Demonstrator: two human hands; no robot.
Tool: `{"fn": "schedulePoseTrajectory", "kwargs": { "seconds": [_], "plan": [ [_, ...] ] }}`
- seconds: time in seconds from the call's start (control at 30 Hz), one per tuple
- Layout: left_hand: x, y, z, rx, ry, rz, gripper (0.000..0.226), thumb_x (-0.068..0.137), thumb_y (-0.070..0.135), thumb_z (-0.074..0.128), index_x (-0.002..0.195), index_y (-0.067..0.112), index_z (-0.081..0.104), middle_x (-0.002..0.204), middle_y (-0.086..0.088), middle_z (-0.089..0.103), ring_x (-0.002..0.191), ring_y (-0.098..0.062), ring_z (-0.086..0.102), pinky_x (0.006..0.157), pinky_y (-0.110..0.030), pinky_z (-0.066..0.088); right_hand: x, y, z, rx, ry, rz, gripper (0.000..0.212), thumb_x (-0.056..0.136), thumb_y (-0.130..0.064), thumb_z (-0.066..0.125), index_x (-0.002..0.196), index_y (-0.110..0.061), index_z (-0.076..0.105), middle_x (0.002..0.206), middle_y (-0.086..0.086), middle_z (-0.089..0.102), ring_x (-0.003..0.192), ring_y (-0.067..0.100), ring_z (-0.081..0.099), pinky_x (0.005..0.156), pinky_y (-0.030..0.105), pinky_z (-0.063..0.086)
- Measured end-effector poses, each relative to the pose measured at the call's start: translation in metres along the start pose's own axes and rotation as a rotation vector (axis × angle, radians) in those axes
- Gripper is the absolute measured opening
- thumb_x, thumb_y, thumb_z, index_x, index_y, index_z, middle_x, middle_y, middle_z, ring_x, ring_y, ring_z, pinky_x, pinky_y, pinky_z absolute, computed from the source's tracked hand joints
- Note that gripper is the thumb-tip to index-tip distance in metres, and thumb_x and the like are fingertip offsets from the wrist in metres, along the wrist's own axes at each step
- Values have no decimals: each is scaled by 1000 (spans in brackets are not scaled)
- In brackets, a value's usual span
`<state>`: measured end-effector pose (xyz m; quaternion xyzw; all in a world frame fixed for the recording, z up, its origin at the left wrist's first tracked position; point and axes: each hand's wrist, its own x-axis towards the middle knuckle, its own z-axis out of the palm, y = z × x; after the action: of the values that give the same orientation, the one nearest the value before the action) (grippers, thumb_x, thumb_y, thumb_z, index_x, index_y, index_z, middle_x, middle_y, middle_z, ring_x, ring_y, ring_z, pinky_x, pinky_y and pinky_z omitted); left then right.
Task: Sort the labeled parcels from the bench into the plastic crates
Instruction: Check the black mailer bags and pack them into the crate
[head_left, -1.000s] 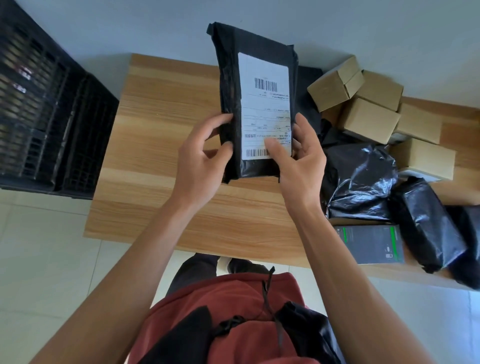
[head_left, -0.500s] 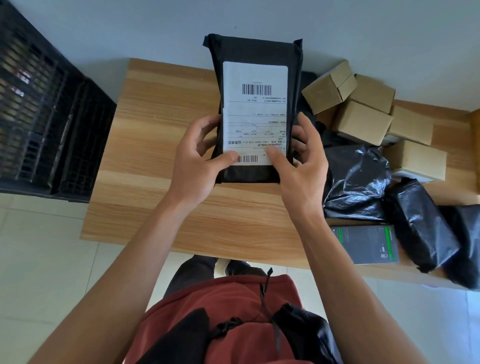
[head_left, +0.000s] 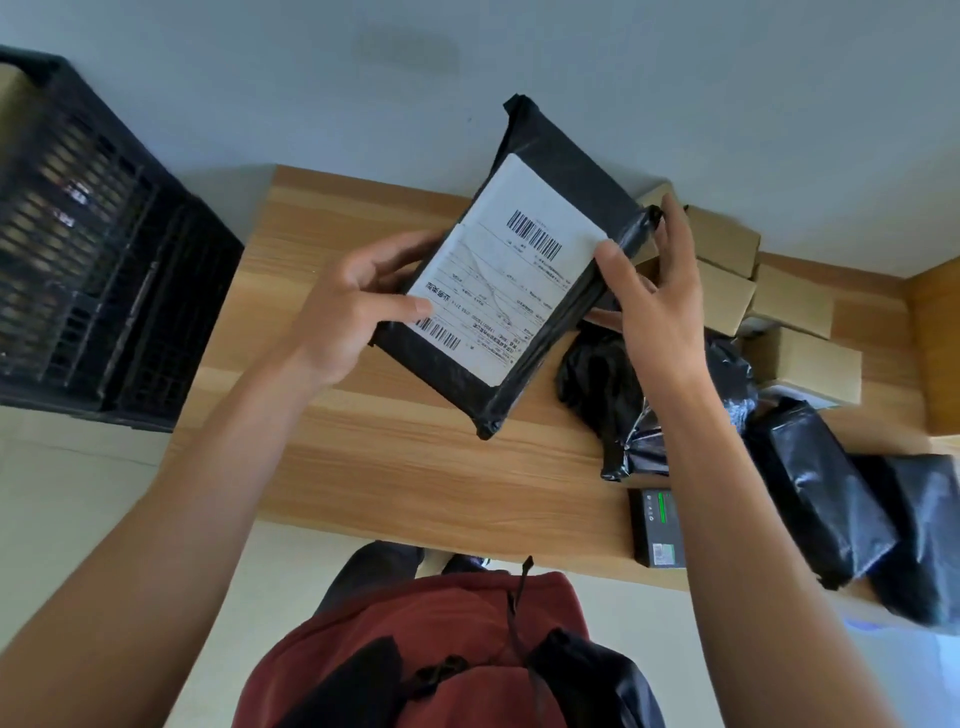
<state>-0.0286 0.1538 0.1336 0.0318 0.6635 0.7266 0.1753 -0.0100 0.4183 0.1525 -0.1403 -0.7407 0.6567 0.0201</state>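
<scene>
Parcel (head_left: 524, 291): flat, crinkled black plastic

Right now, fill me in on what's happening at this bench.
A person is sorting parcels. Both hands hold one black mailer tilted above the wooden bench, its white label facing up. The left hand grips its lower left edge with the thumb on the label; the right hand holds its right edge. More black bags and cardboard boxes wait on the bench's right side. Black plastic crates sit on the floor to the left. This parcel is not in a crate yet.
</scene>
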Motion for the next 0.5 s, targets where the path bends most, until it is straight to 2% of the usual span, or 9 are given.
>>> {"fn": "schedulePoseTrajectory", "kwargs": {
  "seconds": [0.07,0.1,0.17,0.27,0.37,0.43,0.5],
  "plan": [
    [4,7,-3,-10,-53,-3,62,77,-6,62,134,19,65,131,-3,72,129,-23,64,96,-31,55,4,-3,-8,62,-37,12,73,102,-27,67,163,-27,27,131,-17,69,113,16,73,85,51,63],
    [6,10,-6,-24,-76,-18,61,76,-5,62,132,20,67,129,-3,73,128,-23,64,95,-31,56,5,-3,-11,96,-53,22,65,102,-26,66,160,-25,35,136,-2,67,112,19,73,82,51,64],
    [10,15,-9,-38,-114,-49,60,74,-5,63,126,23,71,124,-3,75,124,-23,66,92,-31,58,5,-2,-15,173,-82,52,47,103,-21,65,147,-19,51,128,13,70,109,27,74,83,54,63],
    [13,23,-5,-4,-104,-21,62,73,-6,63,127,22,70,125,-1,75,124,-19,67,92,-28,57,3,1,-18,287,-59,82,35,100,-17,68,134,-12,62,120,18,73,108,35,73,88,60,61],
    [18,25,3,33,112,45,56,84,-5,69,136,14,64,130,2,73,126,-14,66,102,-31,53,-2,5,-16,400,35,111,35,100,-14,67,133,-4,60,119,19,72,106,36,73,88,62,60],
    [19,23,5,31,353,86,45,91,8,71,132,24,67,131,8,71,125,-9,65,109,-38,51,-6,6,-12,474,105,121,36,101,-14,66,133,-2,57,118,17,72,109,37,72,88,60,61],
    [11,19,10,-57,551,112,34,96,19,68,127,31,68,133,10,70,125,-10,64,103,-40,53,-12,5,-7,546,184,124,35,101,-16,67,132,-4,56,118,15,72,113,37,71,86,54,62]
  ]
}}
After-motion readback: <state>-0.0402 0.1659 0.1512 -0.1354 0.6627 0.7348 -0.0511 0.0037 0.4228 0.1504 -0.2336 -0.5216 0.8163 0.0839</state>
